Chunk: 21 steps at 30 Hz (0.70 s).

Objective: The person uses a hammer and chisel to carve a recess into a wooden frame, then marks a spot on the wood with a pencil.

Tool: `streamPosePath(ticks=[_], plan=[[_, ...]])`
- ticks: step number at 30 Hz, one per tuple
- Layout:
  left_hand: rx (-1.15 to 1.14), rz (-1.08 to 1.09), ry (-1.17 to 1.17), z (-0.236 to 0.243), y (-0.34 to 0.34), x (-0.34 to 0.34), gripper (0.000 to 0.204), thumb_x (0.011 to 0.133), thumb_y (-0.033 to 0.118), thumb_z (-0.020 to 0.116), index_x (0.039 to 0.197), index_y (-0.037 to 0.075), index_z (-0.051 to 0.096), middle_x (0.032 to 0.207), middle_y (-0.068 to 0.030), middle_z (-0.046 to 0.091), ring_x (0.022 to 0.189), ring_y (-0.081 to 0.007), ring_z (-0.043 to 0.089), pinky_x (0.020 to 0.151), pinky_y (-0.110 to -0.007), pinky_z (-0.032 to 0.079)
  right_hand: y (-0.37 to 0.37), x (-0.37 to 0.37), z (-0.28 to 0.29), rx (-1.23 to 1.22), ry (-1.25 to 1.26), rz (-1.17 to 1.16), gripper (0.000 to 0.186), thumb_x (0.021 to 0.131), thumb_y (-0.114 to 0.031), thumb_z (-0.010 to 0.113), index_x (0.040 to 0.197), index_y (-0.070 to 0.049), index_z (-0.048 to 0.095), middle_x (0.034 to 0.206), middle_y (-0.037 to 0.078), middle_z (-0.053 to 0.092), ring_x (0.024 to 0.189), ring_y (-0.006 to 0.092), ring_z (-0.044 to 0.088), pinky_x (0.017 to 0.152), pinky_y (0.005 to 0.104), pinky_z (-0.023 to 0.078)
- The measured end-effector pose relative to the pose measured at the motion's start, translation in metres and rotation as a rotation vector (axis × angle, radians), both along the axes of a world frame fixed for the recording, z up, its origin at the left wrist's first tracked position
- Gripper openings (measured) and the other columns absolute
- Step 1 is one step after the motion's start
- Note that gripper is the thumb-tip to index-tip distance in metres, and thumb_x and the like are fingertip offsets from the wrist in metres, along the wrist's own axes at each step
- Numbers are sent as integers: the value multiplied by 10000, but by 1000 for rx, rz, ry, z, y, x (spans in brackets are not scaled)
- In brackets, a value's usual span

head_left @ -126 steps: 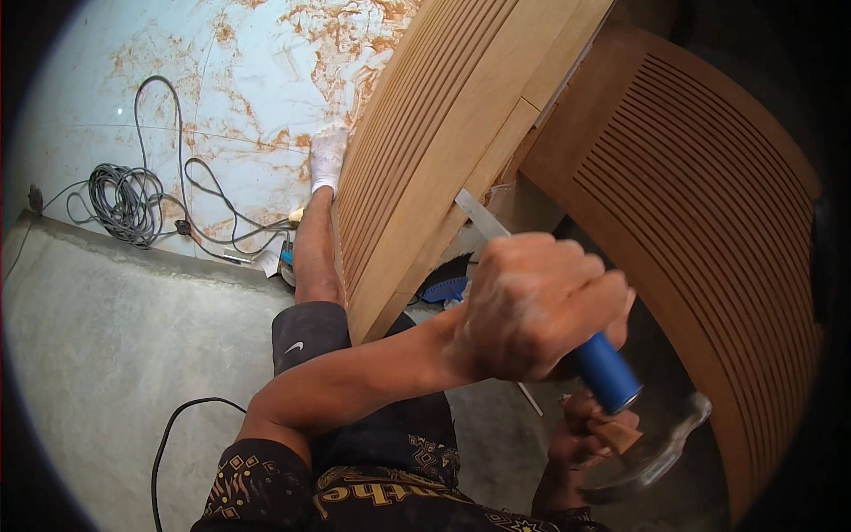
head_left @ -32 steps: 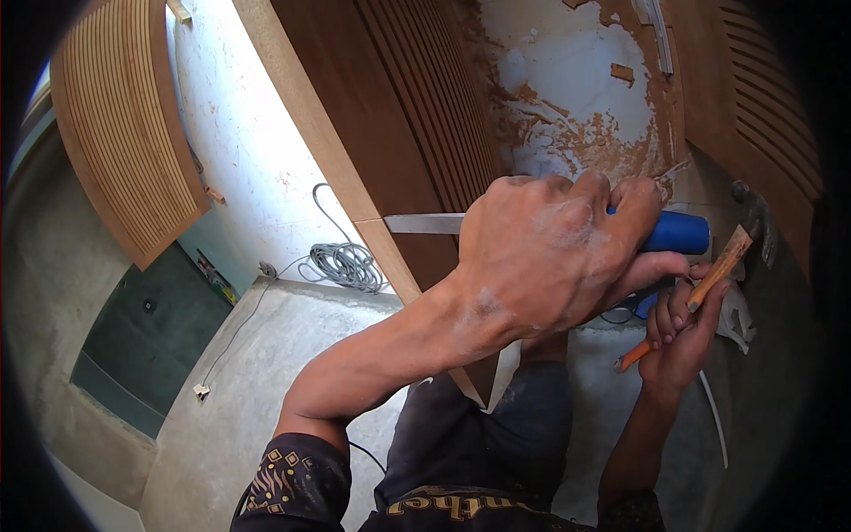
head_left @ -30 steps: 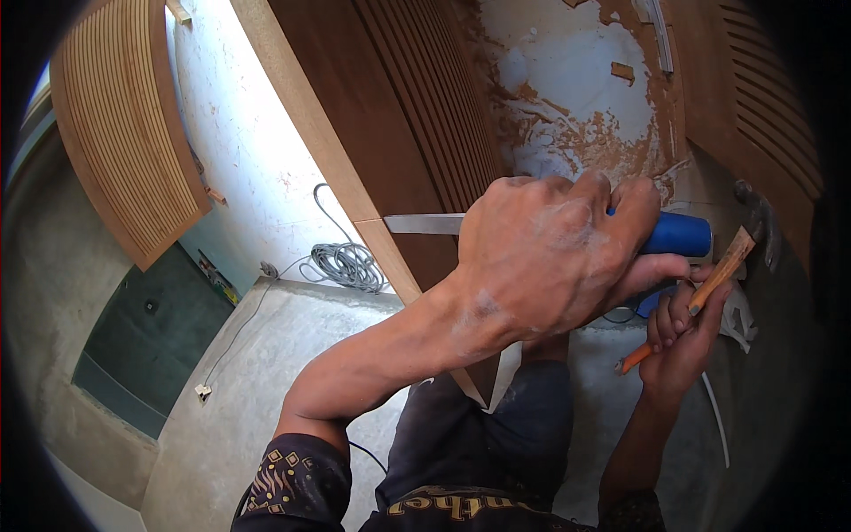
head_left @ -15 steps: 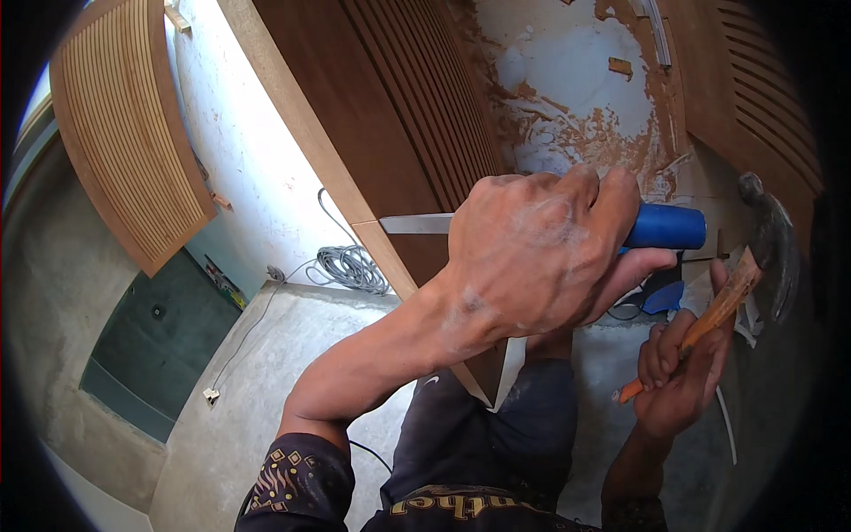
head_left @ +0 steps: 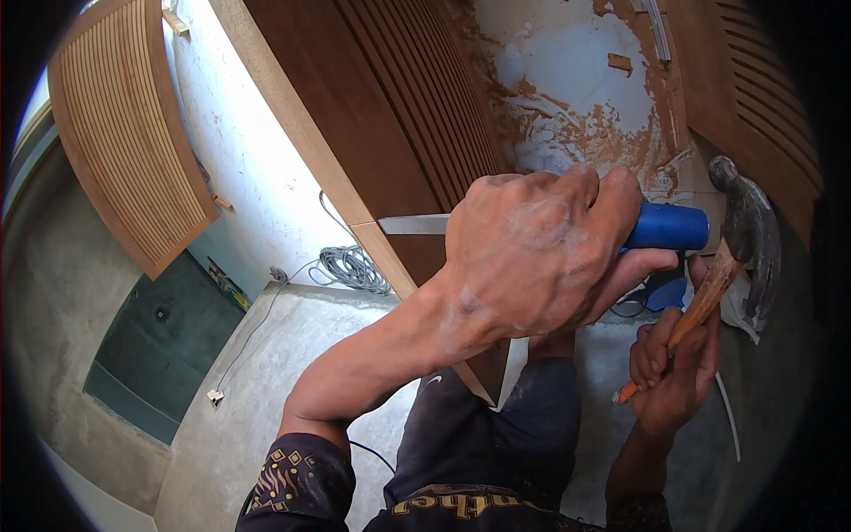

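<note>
My left hand (head_left: 532,253) is wrapped around a chisel with a blue handle (head_left: 671,227). Its flat metal blade (head_left: 412,224) reaches left, and the tip meets the narrow edge of a brown louvred wooden door (head_left: 341,97). The knuckles hide the middle of the tool. At the right, my right hand (head_left: 678,377) grips a claw hammer (head_left: 709,301) by its worn wooden handle. The dark hammer head (head_left: 749,235) is just right of the chisel's butt end; whether the two touch I cannot tell.
Another slatted wooden panel (head_left: 133,142) stands at the left, and one more (head_left: 762,106) at the upper right. A coiled grey cable (head_left: 350,269) lies by the white wall. My legs (head_left: 487,434) are below the door's lower corner. A wood scrap (head_left: 620,62) sits at the top.
The hammer has moved left, bringing its head closer to the chisel's butt end. My left hand and the chisel have hardly moved.
</note>
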<state>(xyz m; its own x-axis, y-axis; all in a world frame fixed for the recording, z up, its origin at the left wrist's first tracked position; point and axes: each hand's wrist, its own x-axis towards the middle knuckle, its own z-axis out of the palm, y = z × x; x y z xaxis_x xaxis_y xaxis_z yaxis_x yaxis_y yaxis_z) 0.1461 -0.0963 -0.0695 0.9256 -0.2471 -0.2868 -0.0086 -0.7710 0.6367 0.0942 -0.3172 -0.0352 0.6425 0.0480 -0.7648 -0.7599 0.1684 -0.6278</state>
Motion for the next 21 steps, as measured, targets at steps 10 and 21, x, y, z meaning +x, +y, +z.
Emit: streamPosePath(ticks=[10,21], plan=[[3,2,14,-1,1,-1,564,972,624,600,918,63,603,701,-96,645,529,-253,668,435,-386,518,2,-1,1,-18,7,39,797,1086,-494,520,1545,117,295,628,-25,424,479,9,326,431,196,272],[10,14,-22,-4,0,-1,558,971,624,607,906,70,604,697,-93,643,507,-245,659,422,-372,511,4,-2,-1,9,-21,-74,750,1105,-450,503,1610,35,233,634,-40,372,454,3,294,385,180,234]])
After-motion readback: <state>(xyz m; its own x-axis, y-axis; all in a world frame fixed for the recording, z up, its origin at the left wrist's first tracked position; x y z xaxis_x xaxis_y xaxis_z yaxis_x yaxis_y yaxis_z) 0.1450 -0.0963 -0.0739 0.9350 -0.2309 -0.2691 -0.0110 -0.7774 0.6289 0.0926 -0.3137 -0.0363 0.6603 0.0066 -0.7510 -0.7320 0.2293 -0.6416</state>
